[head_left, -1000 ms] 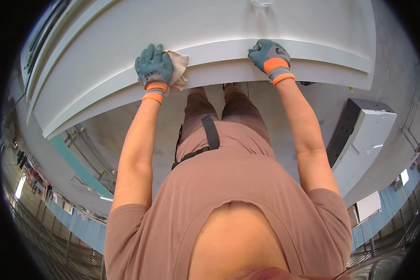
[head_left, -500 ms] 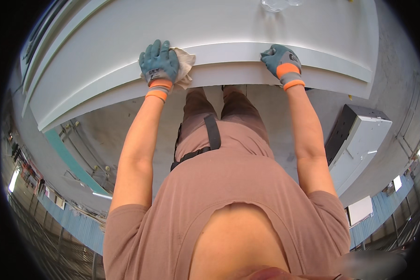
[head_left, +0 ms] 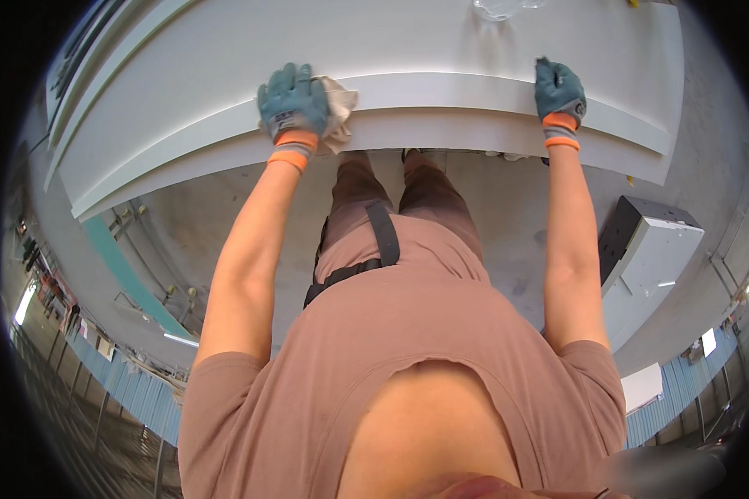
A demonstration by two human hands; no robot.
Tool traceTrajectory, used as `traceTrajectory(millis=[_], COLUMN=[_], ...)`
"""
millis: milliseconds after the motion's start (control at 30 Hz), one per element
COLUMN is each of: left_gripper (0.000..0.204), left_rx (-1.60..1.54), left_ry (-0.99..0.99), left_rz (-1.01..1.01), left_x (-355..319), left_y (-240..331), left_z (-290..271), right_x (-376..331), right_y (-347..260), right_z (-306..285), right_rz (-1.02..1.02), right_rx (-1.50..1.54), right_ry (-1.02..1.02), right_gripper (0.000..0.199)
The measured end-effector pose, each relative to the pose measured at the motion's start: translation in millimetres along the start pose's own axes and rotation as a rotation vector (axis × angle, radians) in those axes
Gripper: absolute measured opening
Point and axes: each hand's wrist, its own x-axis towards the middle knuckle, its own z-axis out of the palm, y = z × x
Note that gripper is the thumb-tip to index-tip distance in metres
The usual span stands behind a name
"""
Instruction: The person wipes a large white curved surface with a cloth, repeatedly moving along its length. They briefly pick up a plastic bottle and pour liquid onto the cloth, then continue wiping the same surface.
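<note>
On my feed, a crumpled beige cloth (head_left: 339,108) lies on a white strip (head_left: 441,91).
I see the left hand (head_left: 294,101) flat over it, fingers extended; the right hand (head_left: 560,90) curls narrow, contents I cannot tell. Farther, clear plastic (head_left: 508,7) rests on the white panel (head_left: 374,37).

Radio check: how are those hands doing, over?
Left hand flat on beige cloth. Right hand curled at white strip, contents unclear. Clear plastic item beyond white strip, untouched.

white-and-black box (head_left: 656,259), right | teal strip (head_left: 131,274), left | blue corrugated sheeting (head_left: 137,391)
</note>
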Motion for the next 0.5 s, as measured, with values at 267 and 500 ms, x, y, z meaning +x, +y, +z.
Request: traceTrajectory(millis=[267, 500], left_gripper=[0.054, 0.054], left_rx=[-0.386, -0.161], left_ry=[0.027, -0.261], left_rz=[0.243, 0.109], left_x=[37.2, 21.8], left_y=[260.4, 126.3], left_z=[16.8, 12.5], right_x=[1.8, -4.4], right_y=[28.4, 24.9], right_z=[36.7, 26.8], right_rz=[-0.245, -0.032], right_rx=[-0.183, -0.271], right_ry=[0.253, 0.115], right_gripper=[0.039, 0.049])
